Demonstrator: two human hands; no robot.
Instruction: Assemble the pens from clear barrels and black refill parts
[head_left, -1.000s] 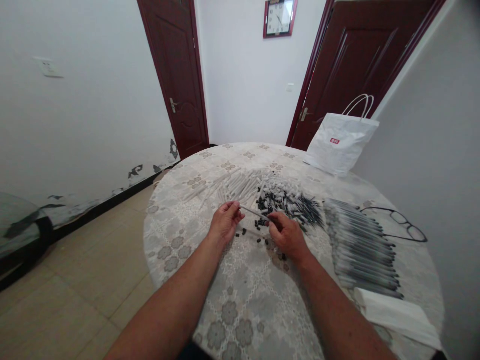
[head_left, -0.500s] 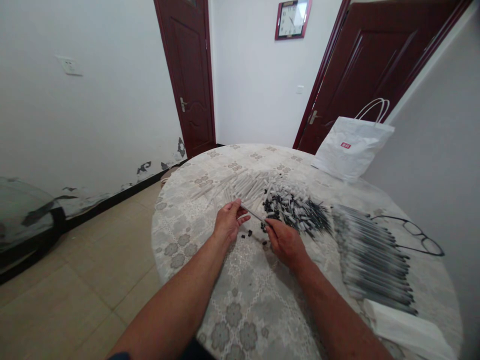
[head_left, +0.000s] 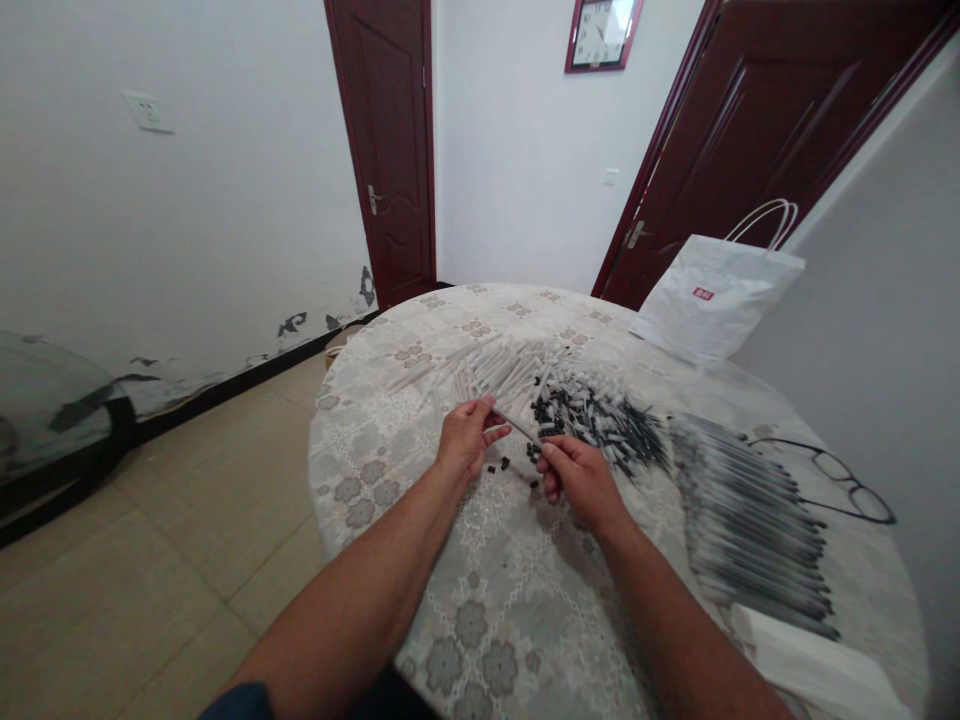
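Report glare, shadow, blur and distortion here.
Head view: glare whitens the upper right of the rectangular, red-framed wall clock; head view: soft shadow darkens the pale floral tablecloth below the bare right hand; head view: the row of slim grey, dark-ended sticks looks smeared; head view: the dark red panelled door at right leans, probably lens distortion.

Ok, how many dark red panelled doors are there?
2: one dark red panelled door left of the red-framed wall clock, a second door right of it, partly behind the white handled bag.

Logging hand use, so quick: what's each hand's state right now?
Left hand: closed, pinching one end of a thin stick.
Right hand: closed, holding the stick's other end.
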